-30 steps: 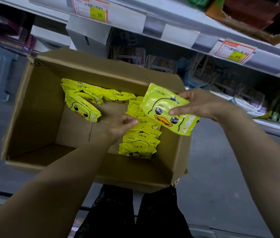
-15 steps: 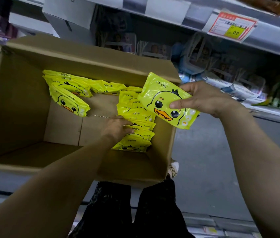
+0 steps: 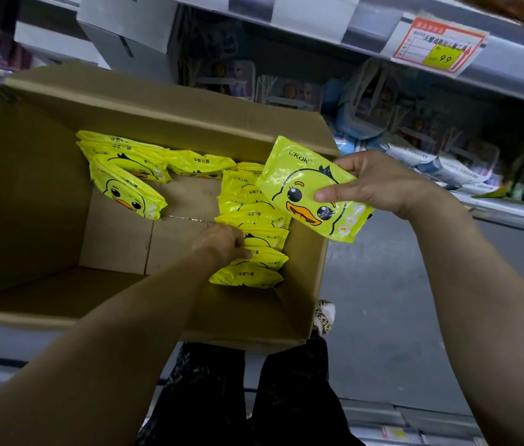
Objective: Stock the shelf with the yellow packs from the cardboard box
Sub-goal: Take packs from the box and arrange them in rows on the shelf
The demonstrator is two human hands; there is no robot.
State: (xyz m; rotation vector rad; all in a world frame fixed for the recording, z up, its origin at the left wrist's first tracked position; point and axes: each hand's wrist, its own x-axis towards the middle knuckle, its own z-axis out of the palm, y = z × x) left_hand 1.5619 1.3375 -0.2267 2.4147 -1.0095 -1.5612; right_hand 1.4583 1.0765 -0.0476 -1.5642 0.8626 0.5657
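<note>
An open cardboard box (image 3: pixel 29 194) sits in front of me with several yellow duck packs inside. One row of packs (image 3: pixel 254 226) stands along its right wall, and a few more packs (image 3: pixel 125 175) lie at the back left. My right hand (image 3: pixel 379 181) pinches one yellow duck pack (image 3: pixel 305 191) above the box's right edge, thumb on its face. My left hand (image 3: pixel 222 243) is down in the box, its fingers curled on a pack in the right row.
A shelf (image 3: pixel 511 201) with packaged goods runs behind and to the right of the box. An upper shelf edge carries a red and yellow price tag (image 3: pixel 437 46). Grey floor (image 3: pixel 398 317) lies to the right; my legs and a patterned shoe (image 3: pixel 325 317) are below the box.
My left hand has gone deeper into the box and closed on a pack in the right row. My right hand still holds its pack, nearly in place.
</note>
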